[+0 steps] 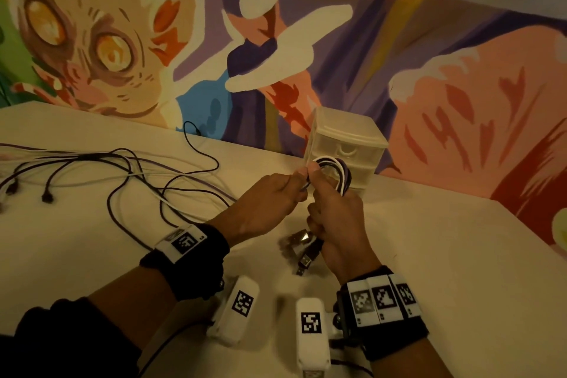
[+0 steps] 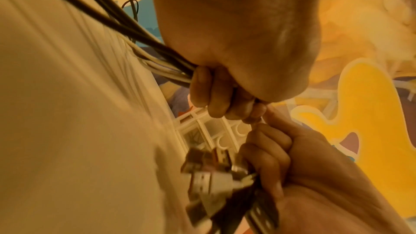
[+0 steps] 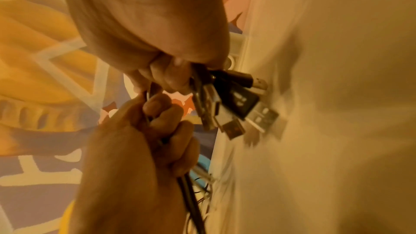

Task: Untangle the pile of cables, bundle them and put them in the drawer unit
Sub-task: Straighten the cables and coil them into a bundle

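My right hand grips a folded bundle of black and white cables, whose loop rises above the fist in front of the drawer unit. Several USB plugs hang out below that fist, also seen as USB plugs in the right wrist view. My left hand holds the same strands beside it, fingers curled round the cables that trail off to the left. Loose cable ends lie spread over the white table.
The translucent drawer unit stands against the painted wall at the back of the table, its drawers pushed in. The table's right edge runs diagonally close to my right arm. Small black plugs lie at the far left.
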### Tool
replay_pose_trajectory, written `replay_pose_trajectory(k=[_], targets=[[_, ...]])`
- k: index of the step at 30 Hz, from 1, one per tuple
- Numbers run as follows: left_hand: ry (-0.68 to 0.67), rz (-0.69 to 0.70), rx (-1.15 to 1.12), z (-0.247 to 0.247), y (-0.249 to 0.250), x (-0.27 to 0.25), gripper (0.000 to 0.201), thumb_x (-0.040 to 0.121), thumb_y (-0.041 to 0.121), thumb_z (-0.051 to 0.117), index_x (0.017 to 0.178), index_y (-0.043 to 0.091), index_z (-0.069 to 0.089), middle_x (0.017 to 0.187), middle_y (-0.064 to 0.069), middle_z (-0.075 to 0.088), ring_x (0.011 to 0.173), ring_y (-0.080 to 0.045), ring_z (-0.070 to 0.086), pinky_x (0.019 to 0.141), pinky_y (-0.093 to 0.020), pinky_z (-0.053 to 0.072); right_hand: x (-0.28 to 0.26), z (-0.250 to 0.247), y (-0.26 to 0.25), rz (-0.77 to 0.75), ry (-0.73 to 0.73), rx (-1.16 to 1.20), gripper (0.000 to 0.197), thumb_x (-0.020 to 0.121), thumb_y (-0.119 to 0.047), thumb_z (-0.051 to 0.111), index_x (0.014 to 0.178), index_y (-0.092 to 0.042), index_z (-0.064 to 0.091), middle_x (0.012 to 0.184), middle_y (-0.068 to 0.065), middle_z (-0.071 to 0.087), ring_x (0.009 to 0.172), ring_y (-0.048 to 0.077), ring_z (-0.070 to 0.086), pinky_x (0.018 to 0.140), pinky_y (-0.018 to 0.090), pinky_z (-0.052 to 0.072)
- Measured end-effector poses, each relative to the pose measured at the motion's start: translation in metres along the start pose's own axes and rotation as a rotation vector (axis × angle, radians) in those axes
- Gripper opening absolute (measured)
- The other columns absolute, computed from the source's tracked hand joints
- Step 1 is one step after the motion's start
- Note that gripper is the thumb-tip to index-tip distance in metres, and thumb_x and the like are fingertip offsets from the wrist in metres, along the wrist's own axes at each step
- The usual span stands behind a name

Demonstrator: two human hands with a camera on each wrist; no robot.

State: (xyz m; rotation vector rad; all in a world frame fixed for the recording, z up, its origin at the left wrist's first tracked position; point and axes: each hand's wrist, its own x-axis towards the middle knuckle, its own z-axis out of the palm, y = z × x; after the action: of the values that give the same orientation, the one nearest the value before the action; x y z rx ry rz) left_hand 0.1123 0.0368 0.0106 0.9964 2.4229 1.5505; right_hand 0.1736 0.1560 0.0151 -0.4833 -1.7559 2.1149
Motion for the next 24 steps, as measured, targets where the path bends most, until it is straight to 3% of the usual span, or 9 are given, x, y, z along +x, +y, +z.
replay_pose_trajectory(k=[2, 5, 8, 12, 16, 18, 21, 24], targets=[[-0.023, -0.006, -0.050, 0.003, 0.000, -0.001, 0.060, 0.112, 0.060, 0.024, 0.072, 0.024, 0.050, 0.062, 0.011, 0.048, 0.059, -0.005, 0.041, 0.067, -0.027, 0.037, 0.002, 0.001, -0.001, -0.001, 0.056, 0.045, 0.034, 0.097, -0.045, 0.077, 0.082, -0.017, 0.065, 0.049, -0.004, 0.040, 0.040, 0.009, 0.033, 0.038, 0.024, 0.030], [-0.044, -0.031, -0.025, 0.005, -0.005, -0.003, 0.059, 0.109, 0.067, 0.026, 0.087, 0.027, 0.064, 0.072, 0.012, 0.060, 0.070, -0.007, 0.054, 0.075, -0.030, 0.044, 0.005, -0.006, -0.007, -0.017, 0.121, 0.129, 0.029, 0.098, -0.041, 0.076, 0.085, -0.016, 0.068, 0.052, -0.002, 0.045, 0.041, 0.008, 0.035, 0.038, 0.023, 0.030], [-0.058, -0.010, 0.117, 0.005, -0.009, -0.007, 0.061, 0.107, 0.069, 0.024, 0.080, 0.030, 0.062, 0.071, 0.011, 0.060, 0.073, -0.011, 0.058, 0.082, -0.037, 0.050, 0.010, -0.023, -0.017, -0.076, 0.142, 0.308, 0.035, 0.101, -0.034, 0.073, 0.074, -0.020, 0.057, 0.050, -0.007, 0.035, 0.040, 0.007, 0.027, 0.036, 0.022, 0.023], [0.033, 0.092, 0.212, 0.008, -0.007, -0.001, 0.058, 0.113, 0.057, 0.025, 0.082, 0.024, 0.062, 0.060, 0.011, 0.055, 0.072, -0.019, 0.063, 0.087, -0.050, 0.057, 0.012, -0.031, -0.018, -0.085, 0.089, 0.326, 0.044, 0.101, -0.046, 0.071, 0.068, -0.024, 0.051, 0.052, -0.006, 0.030, 0.042, 0.008, 0.024, 0.038, 0.024, 0.022], [0.036, 0.133, 0.281, 0.007, -0.012, 0.004, 0.057, 0.112, 0.057, 0.023, 0.089, 0.026, 0.064, 0.059, 0.024, 0.061, 0.080, -0.017, 0.073, 0.089, -0.048, 0.060, 0.010, -0.023, -0.013, 0.017, -0.004, 0.231, 0.044, 0.088, -0.059, 0.080, 0.074, -0.024, 0.057, 0.056, -0.005, 0.030, 0.047, 0.010, 0.024, 0.043, 0.025, 0.022], [0.001, 0.139, 0.357, 0.006, -0.014, 0.004, 0.059, 0.111, 0.059, 0.020, 0.093, 0.026, 0.065, 0.066, 0.014, 0.066, 0.083, -0.020, 0.074, 0.085, -0.047, 0.059, 0.009, -0.021, -0.010, 0.052, -0.027, 0.158, 0.045, 0.083, -0.059, 0.085, 0.073, -0.022, 0.062, 0.057, -0.003, 0.031, 0.048, 0.011, 0.025, 0.045, 0.027, 0.022], [-0.060, 0.143, 0.430, 0.008, -0.013, 0.002, 0.070, 0.108, 0.062, 0.014, 0.112, 0.019, 0.070, 0.093, -0.002, 0.078, 0.093, -0.025, 0.075, 0.087, -0.047, 0.058, 0.007, -0.020, -0.007, 0.060, -0.024, 0.077, 0.035, 0.084, -0.052, 0.087, 0.069, -0.021, 0.078, 0.056, -0.002, 0.036, 0.047, 0.010, 0.030, 0.044, 0.025, 0.026], [-0.099, 0.131, 0.477, 0.013, -0.009, 0.001, 0.067, 0.104, 0.062, 0.012, 0.104, 0.025, 0.067, 0.086, 0.006, 0.074, 0.081, -0.016, 0.071, 0.078, -0.037, 0.055, 0.010, -0.019, -0.004, 0.069, 0.039, 0.093, 0.028, 0.089, -0.042, 0.084, 0.080, -0.016, 0.081, 0.060, 0.000, 0.053, 0.047, 0.009, 0.038, 0.042, 0.022, 0.032]])
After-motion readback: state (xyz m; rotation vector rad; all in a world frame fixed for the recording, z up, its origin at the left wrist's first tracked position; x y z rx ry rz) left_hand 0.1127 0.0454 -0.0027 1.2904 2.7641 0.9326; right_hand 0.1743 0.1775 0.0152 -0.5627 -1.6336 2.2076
